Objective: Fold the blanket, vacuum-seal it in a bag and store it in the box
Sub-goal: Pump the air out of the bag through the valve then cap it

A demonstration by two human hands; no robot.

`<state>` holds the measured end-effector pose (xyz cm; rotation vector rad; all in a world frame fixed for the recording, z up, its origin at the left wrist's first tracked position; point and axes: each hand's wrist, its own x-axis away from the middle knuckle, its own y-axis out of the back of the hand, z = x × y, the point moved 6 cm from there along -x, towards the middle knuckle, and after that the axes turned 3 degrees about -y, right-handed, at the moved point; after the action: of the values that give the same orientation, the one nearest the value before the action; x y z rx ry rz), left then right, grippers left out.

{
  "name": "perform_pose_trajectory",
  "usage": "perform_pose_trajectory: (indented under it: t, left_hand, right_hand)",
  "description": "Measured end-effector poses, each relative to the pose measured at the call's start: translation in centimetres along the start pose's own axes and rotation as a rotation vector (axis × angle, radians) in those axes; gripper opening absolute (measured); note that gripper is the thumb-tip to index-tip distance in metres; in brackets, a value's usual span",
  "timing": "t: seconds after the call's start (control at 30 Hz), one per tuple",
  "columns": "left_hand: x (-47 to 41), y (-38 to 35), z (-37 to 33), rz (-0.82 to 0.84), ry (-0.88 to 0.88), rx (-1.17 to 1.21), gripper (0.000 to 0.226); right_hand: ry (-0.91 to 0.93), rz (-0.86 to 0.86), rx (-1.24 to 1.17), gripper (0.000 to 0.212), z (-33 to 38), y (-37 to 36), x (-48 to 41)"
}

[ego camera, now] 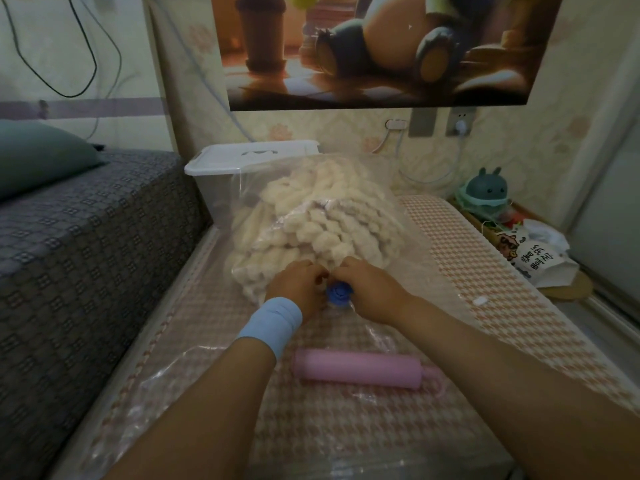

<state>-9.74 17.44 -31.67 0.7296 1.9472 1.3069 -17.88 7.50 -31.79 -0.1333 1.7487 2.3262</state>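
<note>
A fluffy cream blanket [322, 216] lies bunched inside a clear vacuum bag [405, 265] on the checked mattress. The bag's blue round valve [338, 294] sits at the near side of the blanket. My left hand [298, 285], with a light blue wristband, and my right hand [367, 289] meet at the valve, fingers curled around it on both sides. Their fingertips are hidden. A pink hand pump [360, 371] lies on the bag's flat end, closer to me. The clear storage box with a white lid [242, 157] stands behind the bag.
A grey-covered bed [79, 237] with a green pillow rises on the left. At the right edge are a teal toy [486, 188] and a white printed bag [533, 251]. A small white clip [480, 301] lies on the mattress. Cables hang on the wall behind.
</note>
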Motion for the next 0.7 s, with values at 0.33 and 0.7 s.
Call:
perform_pose_trajectory:
  t: [0.33, 0.7]
  left_hand:
    - [0.5, 0.3, -0.1, 0.045, 0.102, 0.077, 0.032]
    - [0.6, 0.2, 0.0, -0.007, 0.212, 0.374, 0.023]
  right_hand:
    - [0.014, -0.018, 0.046, 0.024, 0.2, -0.2, -0.3]
    - [0.019, -0.089, -0.133, 0.018, 0.1, 0.0, -0.2]
